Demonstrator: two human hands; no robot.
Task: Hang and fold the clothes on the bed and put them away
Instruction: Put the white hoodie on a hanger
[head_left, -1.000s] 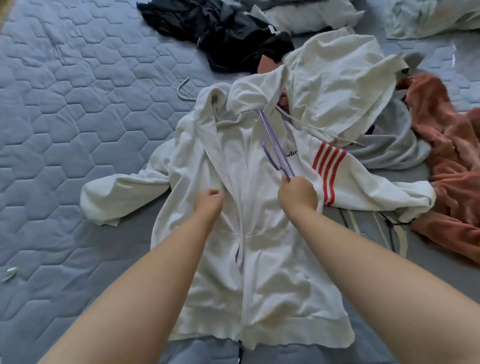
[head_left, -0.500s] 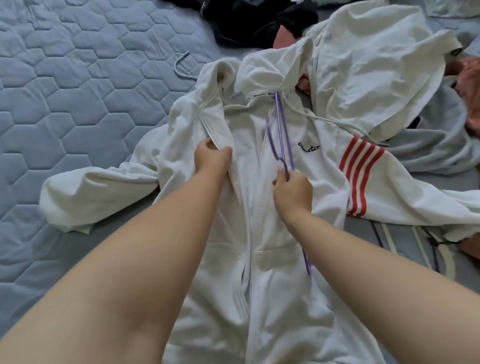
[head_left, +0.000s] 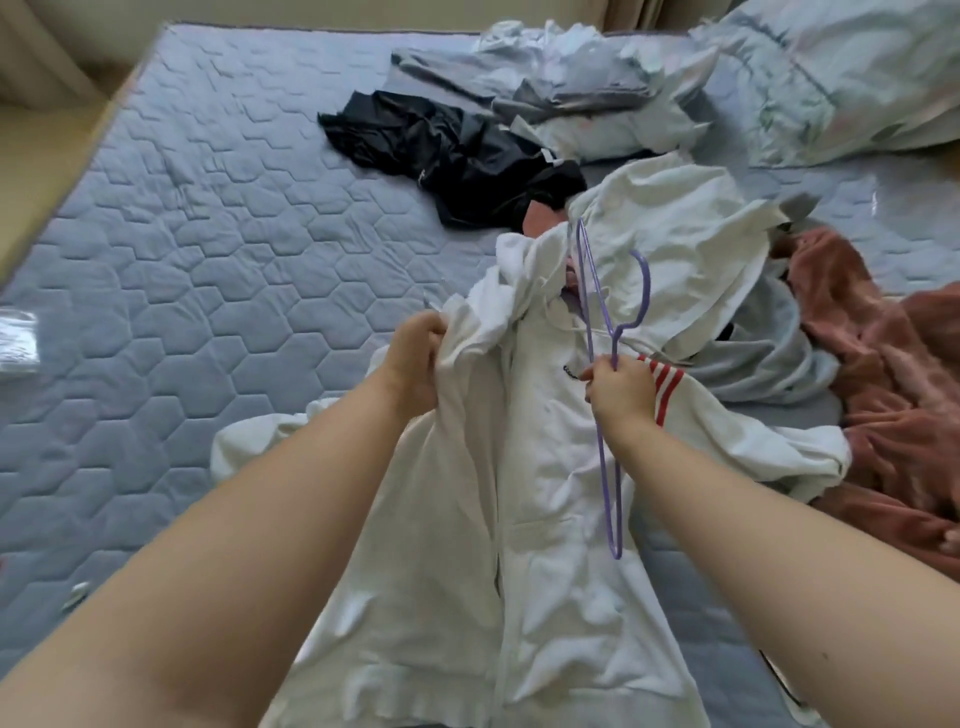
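Hoodie (head_left: 545, 467) is soft, floppy stuff, best bunched at the shoulder as gripped by the left hand (head_left: 415, 364); stiff light hanger (head_left: 614, 340) is held by the right hand (head_left: 621, 387)

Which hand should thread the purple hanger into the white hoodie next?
Right. The right hand grips the purple hanger above the white hoodie; the left hand holds bunched fabric near its collar.

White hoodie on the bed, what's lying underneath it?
The quilted mattress shows around the white hoodie. A pink scrap and a grey garment poke out from under its hood; its striped sleeve's cuff lies on a rust-coloured garment. How far they reach underneath is covered.
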